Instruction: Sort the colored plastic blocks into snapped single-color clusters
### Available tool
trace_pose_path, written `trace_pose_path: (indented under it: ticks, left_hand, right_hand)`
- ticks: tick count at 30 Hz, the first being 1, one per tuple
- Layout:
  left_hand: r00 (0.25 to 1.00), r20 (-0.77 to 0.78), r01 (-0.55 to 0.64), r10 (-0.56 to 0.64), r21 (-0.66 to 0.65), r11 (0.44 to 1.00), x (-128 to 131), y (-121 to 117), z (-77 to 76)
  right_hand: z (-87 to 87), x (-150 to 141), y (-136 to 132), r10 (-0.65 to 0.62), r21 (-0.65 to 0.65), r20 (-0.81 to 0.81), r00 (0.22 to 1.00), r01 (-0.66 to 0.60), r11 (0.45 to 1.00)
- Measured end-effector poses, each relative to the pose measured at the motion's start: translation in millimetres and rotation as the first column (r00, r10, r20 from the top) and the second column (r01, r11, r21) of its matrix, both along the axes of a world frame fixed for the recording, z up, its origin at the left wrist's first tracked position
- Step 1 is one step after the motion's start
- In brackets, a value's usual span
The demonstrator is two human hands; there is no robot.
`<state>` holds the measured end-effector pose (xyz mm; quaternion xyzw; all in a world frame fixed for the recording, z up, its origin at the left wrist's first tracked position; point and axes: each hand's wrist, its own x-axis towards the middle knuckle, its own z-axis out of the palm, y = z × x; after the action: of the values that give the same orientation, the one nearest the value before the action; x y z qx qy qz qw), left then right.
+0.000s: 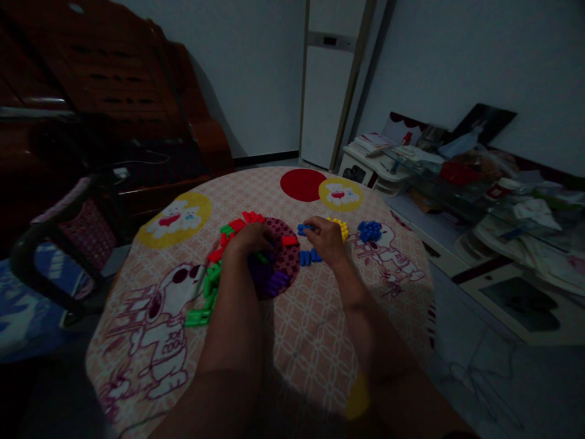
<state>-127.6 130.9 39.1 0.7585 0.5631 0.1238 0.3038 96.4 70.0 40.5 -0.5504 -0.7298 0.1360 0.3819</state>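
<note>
My right hand (326, 239) pinches a small blue plastic block (303, 229) between thumb and fingertips, just above the table. Below it lie several more blue blocks (311, 256), side by side. A cluster of yellow pieces (338, 227) sits partly behind that hand, and a cluster of dark blue pieces (369, 231) is further right. My left hand (253, 239) reaches over the loose blocks; its fingers are dim and mostly hidden. Around it are red blocks (236, 225), green blocks (211, 279) and purple blocks (276, 281). A single red block (289, 241) lies between the hands.
A patterned cloth covers the round table (311, 341). At the right stands a low cabinet (457, 244) heaped with papers and bags. To the left are a wooden bench (123, 91) and a dark-framed chair (46, 268). A tall white unit (329, 91) stands behind.
</note>
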Motion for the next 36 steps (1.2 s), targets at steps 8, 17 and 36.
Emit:
trace_pose_path:
  ticks: [8,17,36]
  left_hand:
    - [1.000,-0.015,0.006,-0.006,-0.001,1.000,-2.3,-0.1,-4.7]
    - [0.989,0.113,-0.104,0.094,0.084,0.991,1.4,-4.5,6.3]
    - [0.934,0.318,-0.256,0.164,0.273,0.927,15.4,-10.8,20.9]
  right_hand:
    - [5.0,113.3,5.4,-0.523,0.053,-0.224,0.823,0.546,0.836]
    - [9.5,149.5,-7.7,-0.686,0.167,-0.076,0.724,0.688,0.707]
    - [15.5,171.9,48.2,-0.310,0.049,0.578,0.755,0.347,0.937]
